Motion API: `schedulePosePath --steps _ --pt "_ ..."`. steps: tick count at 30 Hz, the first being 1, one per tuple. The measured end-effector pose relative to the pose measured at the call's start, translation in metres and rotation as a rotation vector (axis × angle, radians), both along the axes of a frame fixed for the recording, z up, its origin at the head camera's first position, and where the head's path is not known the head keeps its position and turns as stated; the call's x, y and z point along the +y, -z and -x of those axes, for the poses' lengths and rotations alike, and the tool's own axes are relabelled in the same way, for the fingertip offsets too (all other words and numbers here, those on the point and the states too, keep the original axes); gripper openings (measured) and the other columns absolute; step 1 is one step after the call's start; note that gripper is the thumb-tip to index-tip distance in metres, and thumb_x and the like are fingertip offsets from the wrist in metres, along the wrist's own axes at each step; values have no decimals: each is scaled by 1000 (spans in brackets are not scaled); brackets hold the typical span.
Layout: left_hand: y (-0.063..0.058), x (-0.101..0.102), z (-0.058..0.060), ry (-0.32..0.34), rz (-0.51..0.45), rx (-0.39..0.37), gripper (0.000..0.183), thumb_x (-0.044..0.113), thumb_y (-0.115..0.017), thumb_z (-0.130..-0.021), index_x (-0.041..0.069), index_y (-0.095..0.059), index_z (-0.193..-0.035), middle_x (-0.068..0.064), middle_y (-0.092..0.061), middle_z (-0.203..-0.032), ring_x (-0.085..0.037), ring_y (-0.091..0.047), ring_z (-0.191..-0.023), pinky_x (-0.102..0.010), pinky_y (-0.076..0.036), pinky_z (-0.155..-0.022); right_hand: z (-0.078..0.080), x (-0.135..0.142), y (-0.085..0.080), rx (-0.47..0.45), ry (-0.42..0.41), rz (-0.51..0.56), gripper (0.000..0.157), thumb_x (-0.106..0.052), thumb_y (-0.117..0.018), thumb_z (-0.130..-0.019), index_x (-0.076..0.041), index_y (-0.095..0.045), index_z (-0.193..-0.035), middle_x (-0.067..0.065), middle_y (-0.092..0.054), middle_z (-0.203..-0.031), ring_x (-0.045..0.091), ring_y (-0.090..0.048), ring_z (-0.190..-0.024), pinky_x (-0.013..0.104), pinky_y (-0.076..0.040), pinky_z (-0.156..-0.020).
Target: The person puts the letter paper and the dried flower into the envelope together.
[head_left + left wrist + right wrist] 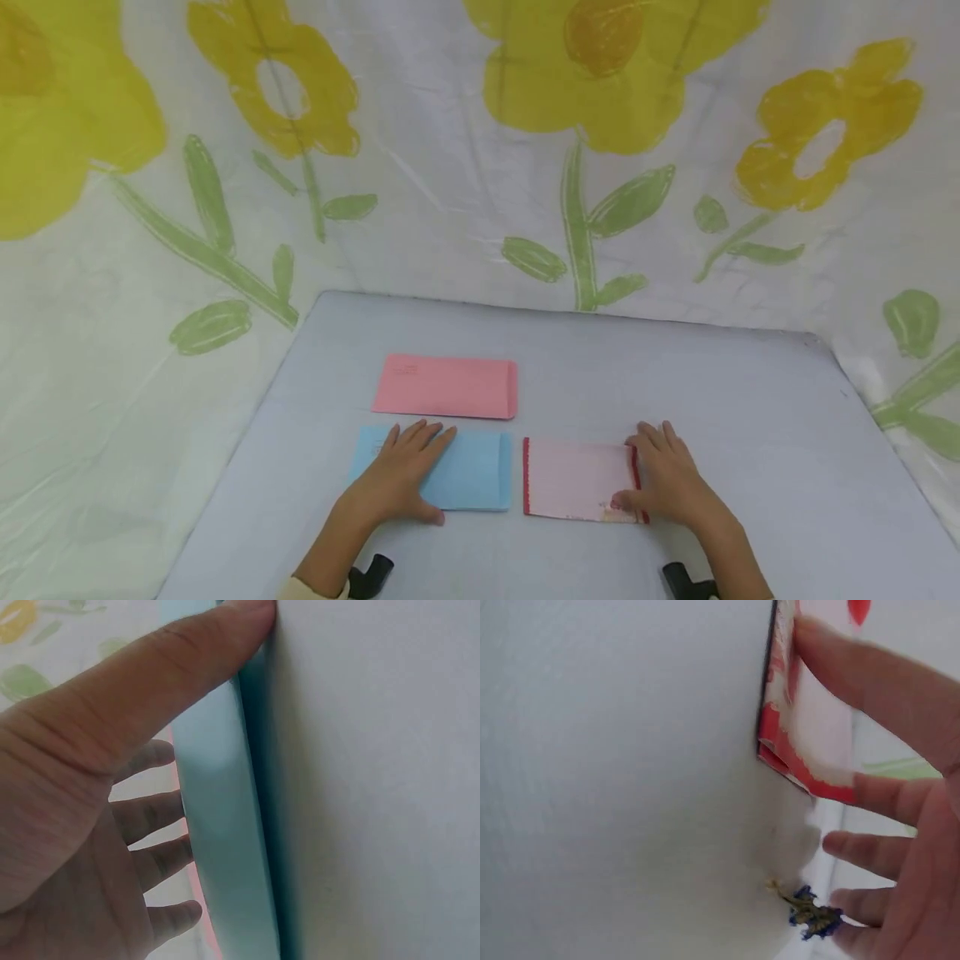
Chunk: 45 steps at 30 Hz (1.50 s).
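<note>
A light-blue envelope [472,471], its flap end to the right, lies under my left hand [401,475]. That hand spans it with spread fingers toward the far edge; in the left wrist view the thumb [172,667] touches the near edge. To its right lies a pale pink envelope [573,479] with red scalloped ends and a small printed picture. My right hand [667,483] rests at its right end, thumb on the near corner and fingers extended along the right edge. Close to the fingertips, the right wrist view has a small dark-blue and tan thing [810,911], perhaps a dried flower.
A plain pink envelope [446,387] with small print lies behind the blue one. All rest on a pale grey tabletop [750,417]. White sheeting [435,217] with yellow flowers hangs behind and beside the table. Black camera mounts [371,575] sit at both wrists.
</note>
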State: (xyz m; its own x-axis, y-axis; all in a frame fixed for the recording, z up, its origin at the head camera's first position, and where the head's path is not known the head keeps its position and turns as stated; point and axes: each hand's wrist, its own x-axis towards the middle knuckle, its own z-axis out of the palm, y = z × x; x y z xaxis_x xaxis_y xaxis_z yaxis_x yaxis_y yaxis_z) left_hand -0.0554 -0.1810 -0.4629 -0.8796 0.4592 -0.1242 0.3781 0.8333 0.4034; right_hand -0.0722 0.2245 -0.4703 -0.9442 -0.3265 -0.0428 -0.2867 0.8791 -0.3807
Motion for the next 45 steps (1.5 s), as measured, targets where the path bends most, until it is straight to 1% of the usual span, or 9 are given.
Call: schedulePosePath --steps 4,6,10,15,19,24,28,36,45 --pt "0 -1 -2 -8 -14 4 115 43 -97 -58 9 -41 -152 -16 -43 -151 -38 -31 -143 -66 -17 -114 3 -2 -2 70 40 105 33 -8 -84 -78 -2 -64 -102 31 -54 -134 56 -35 -134 70 -29 -106" --pt "0 0 -3 -7 -20 16 115 43 -97 -58 9 -41 -153 -15 -43 -151 -37 -32 -143 -66 -17 -115 2 -1 -6 89 72 180 22 1 -79 -81 -5 -63 -96 27 -59 -130 52 -42 -131 67 -36 -104" --pt "-1 1 -4 -2 -40 26 114 41 -97 -58 8 -41 -152 -15 -44 -150 -37 -33 -142 -66 -18 -115 0 6 -14 84 130 329 21 3 -75 -85 -11 -62 -93 12 -71 -106 36 -67 -105 50 -56 -87" --pt "-2 2 -3 -6 -36 21 114 40 -98 -59 9 -41 -152 -14 -44 -150 -36 -33 -142 -64 -18 -115 -2 10 -22 -12 247 538 15 0 -75 -88 -4 -63 -97 6 -70 -90 15 -67 -77 25 -57 -64" --pt "-1 3 -2 -1 -36 27 113 40 -98 -59 9 -42 -152 -14 -44 -150 -34 -34 -142 -63 -19 -115 -4 6 -21 -120 332 709 14 -3 -73 -90 1 -62 -97 10 -69 -85 13 -62 -67 26 -55 -59" --pt "-1 3 -1 12 -56 31 112 39 -98 -59 8 -43 -151 -15 -44 -149 -35 -35 -141 -64 -20 -115 -9 -1 -11 -210 289 814 13 -1 -74 -89 2 -61 -91 11 -69 -84 16 -65 -66 30 -58 -60" --pt "0 3 0 16 -55 34 111 40 -97 -60 8 -43 -151 -14 -45 -149 -34 -35 -141 -64 -20 -115 -11 -6 -4 -258 275 852 12 0 -75 -87 2 -63 -88 11 -70 -87 17 -65 -68 30 -58 -59" --pt "2 3 0 19 -52 46 112 42 -97 -59 9 -42 -152 -14 -45 -149 -34 -36 -140 -64 -21 -114 -9 -8 4 -371 256 810 12 -3 -75 -87 4 -66 -92 14 -69 -83 17 -62 -66 32 -57 -58" --pt "2 3 0 24 -48 36 113 40 -98 -59 8 -42 -152 -14 -44 -148 -34 -36 -140 -66 -21 -113 -3 -13 8 -429 254 780 16 -5 -78 -85 5 -67 -90 14 -69 -77 15 -58 -60 29 -53 -53"
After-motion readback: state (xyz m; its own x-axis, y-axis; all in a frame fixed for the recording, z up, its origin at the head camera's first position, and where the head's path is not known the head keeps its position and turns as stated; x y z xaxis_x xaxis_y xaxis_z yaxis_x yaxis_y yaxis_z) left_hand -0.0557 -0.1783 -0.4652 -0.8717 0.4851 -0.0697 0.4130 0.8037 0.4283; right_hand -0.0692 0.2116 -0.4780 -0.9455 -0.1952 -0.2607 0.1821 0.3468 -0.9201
